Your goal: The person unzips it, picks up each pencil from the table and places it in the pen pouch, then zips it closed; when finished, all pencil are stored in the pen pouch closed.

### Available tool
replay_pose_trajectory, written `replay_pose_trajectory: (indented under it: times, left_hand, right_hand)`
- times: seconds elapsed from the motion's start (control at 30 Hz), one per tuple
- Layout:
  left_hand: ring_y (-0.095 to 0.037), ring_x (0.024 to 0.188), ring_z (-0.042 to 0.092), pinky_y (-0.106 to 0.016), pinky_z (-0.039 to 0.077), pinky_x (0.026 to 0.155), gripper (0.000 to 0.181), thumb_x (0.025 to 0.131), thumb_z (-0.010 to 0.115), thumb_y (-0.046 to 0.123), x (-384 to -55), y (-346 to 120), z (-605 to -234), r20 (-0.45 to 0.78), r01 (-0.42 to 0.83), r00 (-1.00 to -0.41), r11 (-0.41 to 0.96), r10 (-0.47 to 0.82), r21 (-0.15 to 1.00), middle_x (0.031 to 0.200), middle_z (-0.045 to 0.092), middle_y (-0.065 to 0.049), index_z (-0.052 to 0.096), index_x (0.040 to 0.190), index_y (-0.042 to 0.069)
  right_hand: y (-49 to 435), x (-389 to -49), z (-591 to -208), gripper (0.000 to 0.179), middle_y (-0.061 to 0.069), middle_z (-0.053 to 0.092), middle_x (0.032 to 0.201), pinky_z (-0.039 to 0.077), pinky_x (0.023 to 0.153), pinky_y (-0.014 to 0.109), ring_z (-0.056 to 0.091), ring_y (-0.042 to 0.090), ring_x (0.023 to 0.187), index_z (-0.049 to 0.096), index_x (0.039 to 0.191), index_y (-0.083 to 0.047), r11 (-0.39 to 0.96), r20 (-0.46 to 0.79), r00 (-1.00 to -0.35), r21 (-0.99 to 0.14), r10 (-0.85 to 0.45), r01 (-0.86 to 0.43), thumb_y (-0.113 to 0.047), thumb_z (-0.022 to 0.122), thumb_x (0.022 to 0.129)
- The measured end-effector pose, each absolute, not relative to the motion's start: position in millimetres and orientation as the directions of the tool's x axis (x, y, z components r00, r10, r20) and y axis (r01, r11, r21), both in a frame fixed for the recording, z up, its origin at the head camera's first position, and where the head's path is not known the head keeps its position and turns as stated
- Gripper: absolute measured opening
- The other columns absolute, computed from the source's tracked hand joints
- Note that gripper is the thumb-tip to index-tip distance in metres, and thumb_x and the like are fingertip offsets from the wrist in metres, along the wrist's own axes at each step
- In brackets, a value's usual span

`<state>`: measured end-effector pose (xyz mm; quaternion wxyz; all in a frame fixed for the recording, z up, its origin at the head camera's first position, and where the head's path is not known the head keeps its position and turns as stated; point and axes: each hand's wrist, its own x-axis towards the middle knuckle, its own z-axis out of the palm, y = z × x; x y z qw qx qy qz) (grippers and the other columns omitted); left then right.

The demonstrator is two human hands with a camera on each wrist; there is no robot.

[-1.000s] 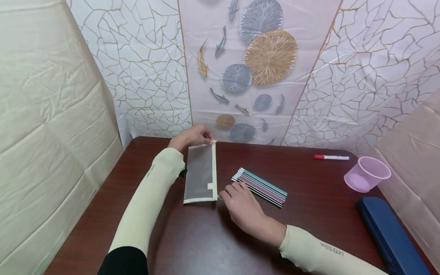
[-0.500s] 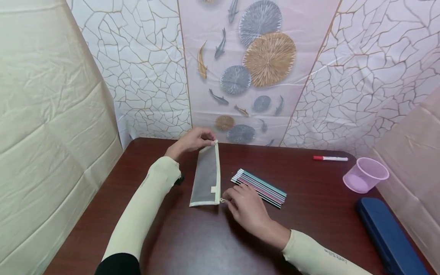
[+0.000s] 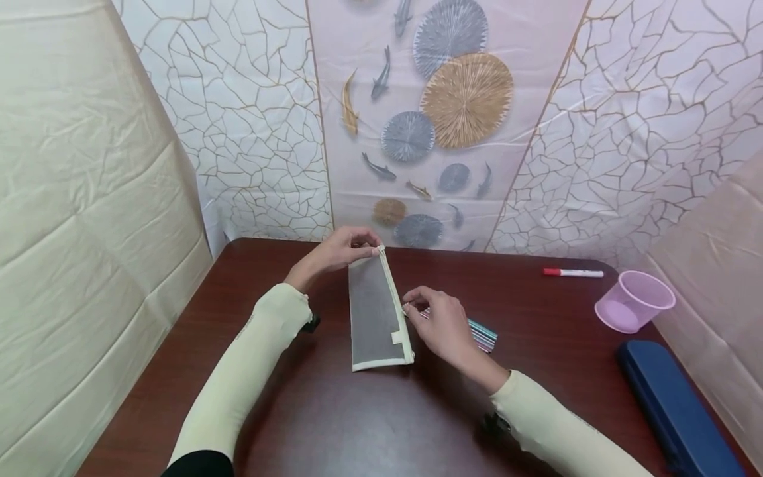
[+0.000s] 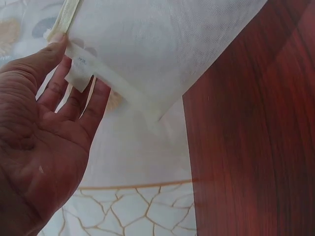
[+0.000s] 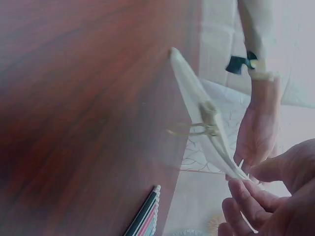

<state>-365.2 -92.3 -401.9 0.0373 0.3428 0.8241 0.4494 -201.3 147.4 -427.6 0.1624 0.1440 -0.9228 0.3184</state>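
A person's left hand (image 3: 342, 252) pinches the far right corner of a mesh pouch (image 3: 374, 311) above the table (image 3: 334, 424), while the right hand (image 3: 442, 324), fingers narrowed, grips its zippered edge beside partly hidden pencils (image 3: 484, 335).

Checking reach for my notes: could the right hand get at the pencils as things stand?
Probably yes: nothing visible blocks the right hand from the nearby pencils, though it would likely have to release the pouch first.
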Motion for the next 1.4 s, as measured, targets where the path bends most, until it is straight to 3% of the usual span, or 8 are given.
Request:
replay_pose_trajectory:
  times: [0.1,0.27,0.57,0.77,0.9,1.03,1.17,1.4]
  left_hand:
    - [-0.015,0.097,0.068,-0.028,0.051,0.086,0.013,0.102,0.071,0.018,-361.2,-88.5,-404.5,0.266,0.552,-0.762,0.377,0.59,0.744,0.108,0.077,-0.006,0.075,0.112,0.01]
    - [-0.015,0.093,0.065,-0.029,0.05,0.081,0.008,0.102,0.071,0.017,-354.9,-83.9,-408.7,0.315,0.574,-0.773,0.396,0.551,0.717,0.106,0.077,-0.004,0.075,0.108,0.012]
    - [-0.014,0.093,0.066,-0.029,0.053,0.081,0.008,0.101,0.072,0.019,-347.3,-79.8,-412.2,0.373,0.595,-0.782,0.417,0.5,0.687,0.105,0.077,0.0,0.075,0.107,0.016]
    - [-0.017,0.107,0.068,-0.037,0.056,0.095,0.02,0.101,0.073,0.028,-333.9,-79.6,-411.4,0.454,0.616,-0.788,0.539,0.417,0.574,0.118,0.076,0.001,0.075,0.118,0.018]
    - [-0.02,0.114,0.064,-0.038,0.055,0.098,0.027,0.099,0.075,0.03,-312.2,-80.2,-410.2,0.601,0.645,-0.727,0.629,0.331,0.434,0.121,0.074,0.0,0.071,0.122,0.016]
    - [-0.017,0.098,0.065,-0.033,0.056,0.086,0.019,0.095,0.08,0.026,-285.1,-82.0,-414.3,0.686,0.68,-0.655,0.644,0.317,0.351,0.104,0.074,0.0,0.072,0.108,0.015]
    - [-0.012,0.086,0.067,-0.028,0.056,0.076,0.015,0.094,0.082,0.028,-254.8,-81.2,-422.1,0.593,0.655,-0.713,0.658,0.375,0.371,0.092,0.072,0.006,0.071,0.098,0.02]
    - [-0.01,0.084,0.074,-0.026,0.054,0.069,0.021,0.093,0.08,0.043,-218.7,-70.3,-438.7,0.408,0.574,-0.814,0.675,0.413,0.463,0.095,0.077,0.011,0.072,0.103,0.026]
  right_hand:
    - [144.5,-210.3,-427.2,0.007,-0.003,0.08,0.088,0.051,0.07,0.034,0.069,0.014,0.075,0.08,0.101,-0.016,0.732,0.341,-0.932,-0.604,-0.12,-0.315,-0.02,0.076,0.096]
    - [140.9,-220.6,-431.8,0.006,-0.003,0.08,0.087,0.049,0.067,0.033,0.065,0.01,0.069,0.08,0.098,-0.017,0.743,0.31,-0.946,-0.61,-0.097,-0.276,-0.021,0.077,0.096]
    - [138.4,-233.2,-438.1,0.01,-0.001,0.081,0.095,0.055,0.073,0.031,0.074,0.016,0.086,0.08,0.102,-0.017,0.692,0.18,-0.98,-0.698,-0.082,-0.186,-0.024,0.075,0.098]
    - [133.7,-231.9,-434.4,0.009,0.0,0.079,0.089,0.051,0.073,0.029,0.068,0.012,0.083,0.08,0.1,-0.016,0.56,0.073,-0.995,-0.823,-0.068,-0.099,-0.023,0.078,0.095]
    - [131.7,-229.2,-432.8,0.013,0.007,0.076,0.09,0.053,0.077,0.032,0.068,0.018,0.085,0.078,0.104,-0.008,0.407,0.014,-0.997,-0.912,-0.082,-0.047,-0.019,0.076,0.097]
    - [132.6,-228.1,-432.4,0.016,0.007,0.074,0.09,0.054,0.078,0.033,0.069,0.025,0.087,0.076,0.108,-0.004,0.294,-0.026,-0.994,-0.956,-0.104,-0.006,-0.016,0.074,0.098]
    - [132.0,-225.7,-431.6,0.016,0.0,0.072,0.088,0.053,0.077,0.031,0.066,0.025,0.088,0.076,0.107,-0.005,0.258,-0.033,-0.995,-0.966,-0.096,0.007,-0.018,0.076,0.097]
    - [133.2,-217.1,-435.2,0.019,-0.005,0.07,0.087,0.052,0.076,0.027,0.062,0.012,0.083,0.075,0.106,-0.004,0.252,-0.019,-0.997,-0.968,-0.073,0.0,-0.019,0.077,0.097]
